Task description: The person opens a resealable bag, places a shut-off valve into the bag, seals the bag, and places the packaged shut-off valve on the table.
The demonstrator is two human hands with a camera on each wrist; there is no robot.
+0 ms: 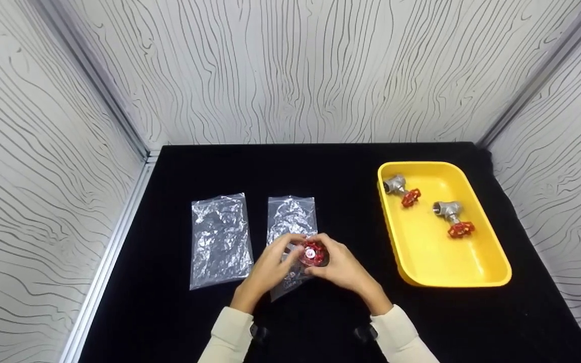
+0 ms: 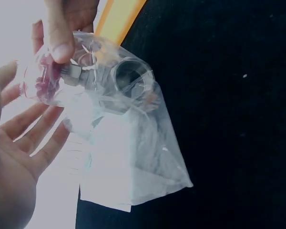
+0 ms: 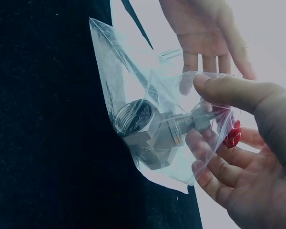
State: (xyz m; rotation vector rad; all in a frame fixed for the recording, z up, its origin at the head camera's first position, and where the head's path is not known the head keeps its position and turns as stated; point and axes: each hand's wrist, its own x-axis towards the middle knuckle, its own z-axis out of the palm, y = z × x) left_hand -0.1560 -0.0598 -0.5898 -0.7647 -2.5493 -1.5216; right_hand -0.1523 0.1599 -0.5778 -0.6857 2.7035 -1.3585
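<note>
A metal valve with a red handwheel (image 1: pixel 315 254) is inside a clear plastic bag (image 1: pixel 284 287), held up between the two hands. My right hand (image 1: pixel 345 264) grips the valve near its handwheel, through the film; in the right wrist view its thumb and fingers lie on both sides of the stem. The silver valve body (image 3: pixel 155 136), with its threaded opening, shows through the plastic. My left hand (image 1: pixel 269 267) is at the bag's other side, by the handwheel end. In the left wrist view its fingers (image 2: pixel 50 143) are extended and spread against or just beside the film.
A yellow tray (image 1: pixel 452 275) stands at the right, holding a valve (image 1: pixel 396 186) and another valve (image 1: pixel 451 214), both with red handwheels. Flat clear bags lie on the black cloth: one at the left (image 1: pixel 220 244), one behind the hands (image 1: pixel 290 212). Patterned panels enclose the table.
</note>
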